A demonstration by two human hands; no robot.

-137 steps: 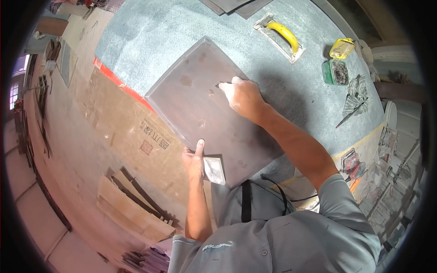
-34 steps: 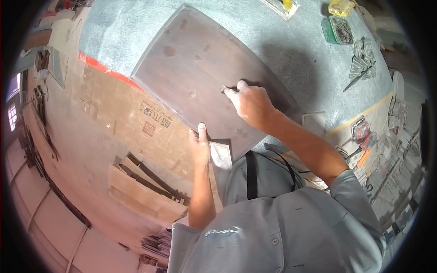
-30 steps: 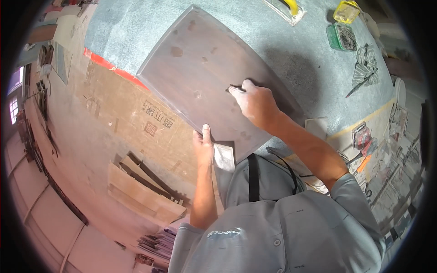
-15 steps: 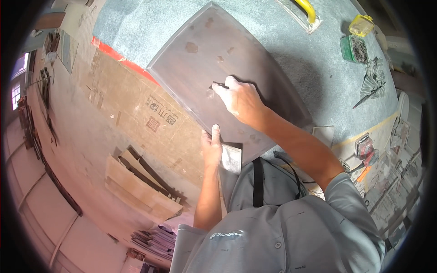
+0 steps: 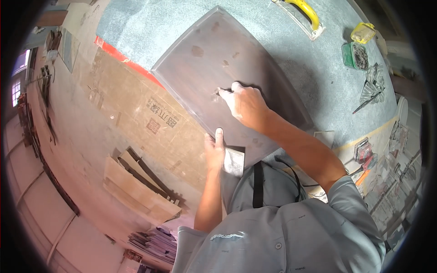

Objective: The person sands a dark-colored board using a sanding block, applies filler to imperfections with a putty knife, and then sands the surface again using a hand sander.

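Table (image 5: 150, 22): a wide grey-blue top with a red strip on its near left edge; it carries the dark board and everything else here.
Cardboard (image 5: 127, 113): a brown sheet on the floor, to the left of the board, below the table's red edge.
Board (image 5: 227, 77): a large dark brown square panel with paler dusty spots, lying flat on the table, one corner pointing to the person and sticking out over the table edge.
Person: stands at the near corner of the board, in a grey shirt, with a dark strap over the chest.
Wood strips (image 5: 136, 182): a small pile of pale and dark pieces on the floor, left of the board and lower.
Right hand (image 5: 243, 102): rests on the middle of the board, dusty white, fingers curled together and pinching a small thing at the tips; what the thing is I cannot tell.
Left hand (image 5: 215, 152): at the near left edge of the board, fingers closed around the edge, thumb straight and pressed flat on top.
Tool with yellow handle (image 5: 302, 16): on the table beyond the board, to the right.
Green box (image 5: 355, 52): right of the board, holding small dark pieces, a yellow lid beside it.
Grey paper (image 5: 233, 161): just beside the left hand, under the near corner of the board.
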